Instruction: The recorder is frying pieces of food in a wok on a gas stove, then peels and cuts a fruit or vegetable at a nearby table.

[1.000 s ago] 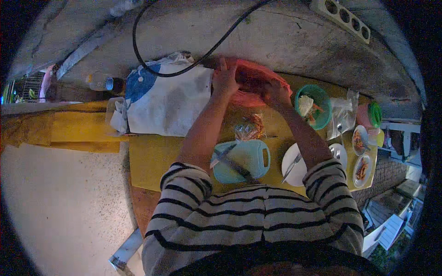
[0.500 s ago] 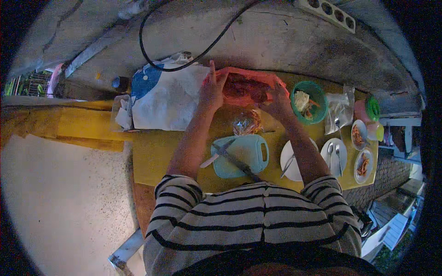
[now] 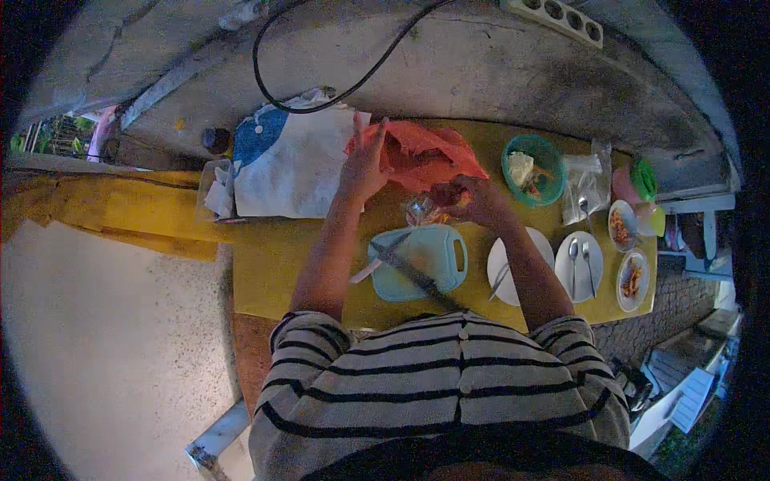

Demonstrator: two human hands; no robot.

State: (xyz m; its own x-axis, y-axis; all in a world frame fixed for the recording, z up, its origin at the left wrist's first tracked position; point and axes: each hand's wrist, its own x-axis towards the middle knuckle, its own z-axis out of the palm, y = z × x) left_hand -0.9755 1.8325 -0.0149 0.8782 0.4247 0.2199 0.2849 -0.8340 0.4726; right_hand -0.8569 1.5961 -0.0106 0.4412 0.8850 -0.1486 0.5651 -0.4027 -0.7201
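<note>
A red plastic bag (image 3: 429,152) lies crumpled at the back of the table. At its left edge my left hand (image 3: 366,170) grips the plastic, with a couple of fingers pointing up. Just below the bag's right corner, my right hand (image 3: 479,200) is closed around a dark reddish roundish thing (image 3: 449,194) whose kind I cannot make out. Partly under that hand sits a clear plastic packet (image 3: 423,211) with orange-brown contents. Nearer to me is a light blue cutting board (image 3: 419,264), and a knife with a pale handle (image 3: 366,271) rests across its left edge.
To the right are a green basket (image 3: 539,192) with pale food and scraps, white plates (image 3: 579,280) with cutlery, small dishes of orange food (image 3: 633,279) and a clear bag (image 3: 581,192). A white-and-blue sack (image 3: 293,168) lies left. A black cable (image 3: 321,106) loops behind.
My right hand has left the bag's right rim and come down toward me with a reddish thing in it. The bag's wide mouth has collapsed; my left hand stays at its left edge.
</note>
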